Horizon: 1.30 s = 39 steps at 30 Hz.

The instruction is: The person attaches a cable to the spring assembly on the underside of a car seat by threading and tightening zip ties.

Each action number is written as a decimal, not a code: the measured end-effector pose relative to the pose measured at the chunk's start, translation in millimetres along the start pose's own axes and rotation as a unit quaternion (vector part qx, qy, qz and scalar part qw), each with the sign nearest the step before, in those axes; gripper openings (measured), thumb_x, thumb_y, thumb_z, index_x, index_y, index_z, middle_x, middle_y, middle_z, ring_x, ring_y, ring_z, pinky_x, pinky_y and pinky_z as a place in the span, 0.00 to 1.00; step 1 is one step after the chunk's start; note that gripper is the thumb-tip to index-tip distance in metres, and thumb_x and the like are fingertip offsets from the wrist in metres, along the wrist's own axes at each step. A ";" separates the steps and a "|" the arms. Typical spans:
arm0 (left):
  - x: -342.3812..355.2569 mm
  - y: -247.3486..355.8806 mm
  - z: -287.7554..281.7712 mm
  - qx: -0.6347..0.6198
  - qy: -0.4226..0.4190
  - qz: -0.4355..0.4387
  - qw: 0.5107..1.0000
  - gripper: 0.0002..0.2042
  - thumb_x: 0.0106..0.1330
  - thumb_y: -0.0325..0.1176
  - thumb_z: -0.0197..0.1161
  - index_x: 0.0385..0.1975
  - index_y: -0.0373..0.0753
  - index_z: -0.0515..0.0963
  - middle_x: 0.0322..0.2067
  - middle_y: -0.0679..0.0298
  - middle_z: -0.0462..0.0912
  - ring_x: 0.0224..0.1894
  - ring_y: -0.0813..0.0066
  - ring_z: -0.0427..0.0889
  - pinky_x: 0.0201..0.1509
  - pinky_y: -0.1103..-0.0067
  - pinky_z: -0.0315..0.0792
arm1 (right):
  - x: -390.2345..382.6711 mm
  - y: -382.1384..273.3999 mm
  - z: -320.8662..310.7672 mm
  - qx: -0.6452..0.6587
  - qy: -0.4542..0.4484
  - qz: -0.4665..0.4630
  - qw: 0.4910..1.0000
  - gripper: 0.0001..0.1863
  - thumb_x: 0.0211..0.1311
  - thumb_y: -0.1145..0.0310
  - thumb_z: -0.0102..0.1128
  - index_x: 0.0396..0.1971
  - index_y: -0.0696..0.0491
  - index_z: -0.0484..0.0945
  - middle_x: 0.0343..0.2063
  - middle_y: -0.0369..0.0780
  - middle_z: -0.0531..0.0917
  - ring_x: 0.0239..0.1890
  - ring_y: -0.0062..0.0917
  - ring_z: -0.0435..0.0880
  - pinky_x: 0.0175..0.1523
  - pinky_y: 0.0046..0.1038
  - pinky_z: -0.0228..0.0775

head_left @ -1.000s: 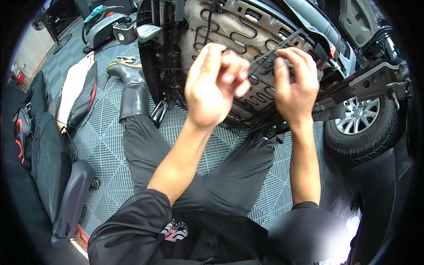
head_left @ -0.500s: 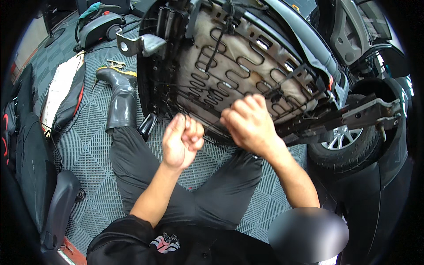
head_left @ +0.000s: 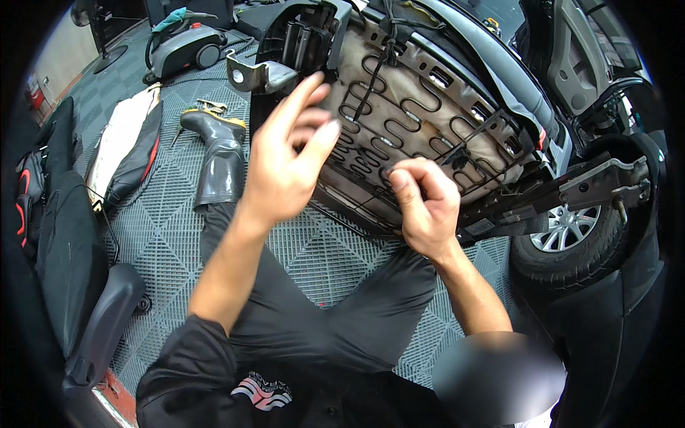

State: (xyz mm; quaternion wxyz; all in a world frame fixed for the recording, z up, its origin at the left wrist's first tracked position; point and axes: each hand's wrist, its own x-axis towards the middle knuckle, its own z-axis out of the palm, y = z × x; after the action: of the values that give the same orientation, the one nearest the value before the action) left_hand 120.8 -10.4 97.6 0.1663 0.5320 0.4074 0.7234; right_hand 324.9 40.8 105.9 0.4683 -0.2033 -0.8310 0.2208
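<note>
In front of me a car seat stands tipped up, its underside facing me, with black wire springs [head_left: 417, 114] over a stained beige pad [head_left: 399, 85]. My left hand [head_left: 282, 164] is raised before the seat's left side, fingers stretched and apart, slightly blurred, holding nothing I can see. My right hand [head_left: 428, 203] is closed in front of the lower springs, thumb against the curled fingers. Whatever it may pinch is too small or hidden to name. Near the left fingertips a bent metal bracket [head_left: 260, 75] juts from the seat frame.
A car wheel [head_left: 564, 232] and dark bodywork are at the right. Seat parts [head_left: 64, 242] lie along the left, beside a white-and-black cover [head_left: 125, 143]. A grey wheeled machine [head_left: 185, 53] stands far left. My booted leg [head_left: 222, 160] stretches across the grey grid floor [head_left: 171, 250].
My left hand has lifted up toward the bracket, its fingers opening from a curl. My right hand has turned and shifted slightly lower, still closed. The view has shifted a little.
</note>
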 end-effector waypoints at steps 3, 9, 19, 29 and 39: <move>75.9 29.6 16.9 0.112 -0.049 0.170 0.978 0.19 0.68 0.29 0.63 0.57 0.32 0.76 0.48 0.57 0.83 0.41 0.74 0.84 0.50 0.77 0.78 | 8.9 -15.3 12.3 0.158 0.128 0.101 0.974 0.09 0.72 0.69 0.61 0.39 0.60 0.80 0.29 0.30 0.81 0.30 0.09 0.72 0.36 0.15 0.65; 152.8 12.3 51.5 0.443 -0.108 0.327 0.828 0.15 0.65 0.31 0.57 0.47 0.28 0.76 0.40 0.43 0.79 0.46 0.44 0.79 0.52 0.60 0.74 | 22.1 -26.6 9.6 0.236 0.162 0.143 0.947 0.10 0.72 0.67 0.61 0.41 0.60 0.80 0.31 0.31 0.81 0.29 0.09 0.73 0.35 0.14 0.65; 149.4 16.2 52.5 0.192 -0.177 0.168 0.951 0.10 0.68 0.34 0.64 0.39 0.33 0.82 0.30 0.68 0.82 0.33 0.81 0.78 0.39 0.80 0.73 | 68.9 -20.2 10.8 0.445 0.255 0.212 0.832 0.12 0.74 0.64 0.56 0.45 0.58 0.75 0.17 0.28 0.65 0.16 0.09 0.59 0.21 0.17 0.48; 141.2 -5.4 59.7 0.047 -0.197 0.195 0.960 0.09 0.65 0.36 0.68 0.33 0.36 0.80 0.34 0.66 0.76 0.33 0.79 0.75 0.38 0.79 0.71 | 102.6 -4.5 17.0 0.471 0.270 0.225 0.809 0.11 0.72 0.66 0.59 0.47 0.57 0.77 0.17 0.27 0.69 0.14 0.09 0.59 0.20 0.17 0.50; 123.0 -13.5 43.8 0.151 -0.193 0.257 0.935 0.09 0.66 0.33 0.67 0.41 0.37 0.79 0.43 0.66 0.76 0.40 0.80 0.75 0.38 0.83 0.71 | 116.6 10.4 18.9 0.401 0.279 0.229 0.842 0.14 0.64 0.73 0.67 0.48 0.60 0.81 0.27 0.33 0.81 0.22 0.11 0.72 0.22 0.15 0.60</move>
State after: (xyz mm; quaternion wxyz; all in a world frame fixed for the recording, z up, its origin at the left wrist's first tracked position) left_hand 111.2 98.8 169.7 -0.0324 0.7670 0.3212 0.5545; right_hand 254.1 109.4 171.6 0.6572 -0.2352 -0.4343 0.5693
